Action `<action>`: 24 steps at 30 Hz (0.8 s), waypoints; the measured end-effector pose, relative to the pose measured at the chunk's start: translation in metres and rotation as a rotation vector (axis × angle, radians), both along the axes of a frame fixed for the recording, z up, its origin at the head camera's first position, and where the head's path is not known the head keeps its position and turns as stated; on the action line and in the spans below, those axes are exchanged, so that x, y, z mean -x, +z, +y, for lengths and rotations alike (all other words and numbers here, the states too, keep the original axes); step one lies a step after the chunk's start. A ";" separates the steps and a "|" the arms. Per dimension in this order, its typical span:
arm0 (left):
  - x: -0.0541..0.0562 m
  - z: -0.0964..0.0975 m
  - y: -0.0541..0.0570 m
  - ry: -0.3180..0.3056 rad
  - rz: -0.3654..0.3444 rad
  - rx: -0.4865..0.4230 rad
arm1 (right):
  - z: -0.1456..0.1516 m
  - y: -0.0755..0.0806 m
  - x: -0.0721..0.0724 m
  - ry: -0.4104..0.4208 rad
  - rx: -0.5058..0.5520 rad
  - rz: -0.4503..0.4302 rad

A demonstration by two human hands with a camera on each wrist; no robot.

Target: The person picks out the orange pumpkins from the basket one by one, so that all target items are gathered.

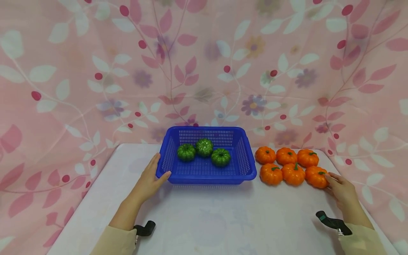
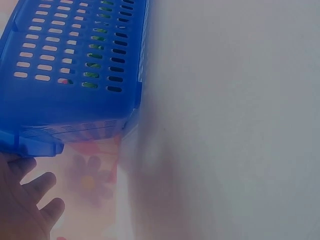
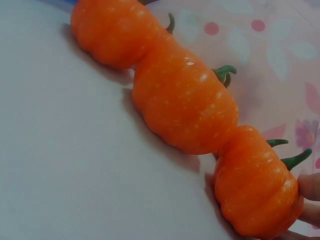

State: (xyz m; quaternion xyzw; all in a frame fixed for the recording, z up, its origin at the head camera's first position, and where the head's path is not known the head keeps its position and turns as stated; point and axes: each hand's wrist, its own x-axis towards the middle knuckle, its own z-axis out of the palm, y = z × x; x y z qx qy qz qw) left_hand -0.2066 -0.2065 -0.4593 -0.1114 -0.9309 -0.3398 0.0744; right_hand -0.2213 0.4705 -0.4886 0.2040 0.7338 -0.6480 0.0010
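Note:
A blue plastic basket (image 1: 206, 178) stands on the table with three green pumpkins (image 1: 204, 147) inside. My left hand (image 1: 149, 181) is at its left front corner, fingers straight along the side and thumb at the front rim; in the left wrist view, the fingers (image 2: 41, 187) reach up to the rim. To the right of the basket, several orange pumpkins (image 1: 293, 174) sit in two rows. My right hand (image 1: 344, 191) grips the front-row pumpkin (image 1: 316, 177) at the right end, by its right side. In the right wrist view, thumb and fingers show at that pumpkin's (image 3: 257, 192) edge.
A white-covered table (image 1: 210, 219) lies under everything. Behind it hangs a pink floral cloth (image 1: 204, 71), close to the basket's back edge. Dark curved wrist mounts (image 1: 333, 223) stick out at both cuffs.

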 end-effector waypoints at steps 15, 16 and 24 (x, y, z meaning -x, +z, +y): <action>0.001 -0.002 0.002 0.020 -0.057 -0.035 | -0.005 0.050 -0.021 0.106 -0.505 -0.080; 0.001 -0.003 0.001 0.022 -0.064 -0.041 | -0.007 0.055 -0.023 0.106 -0.542 -0.065; -0.016 -0.006 0.004 0.013 -0.010 -0.025 | -0.037 0.080 -0.044 0.129 -0.832 0.107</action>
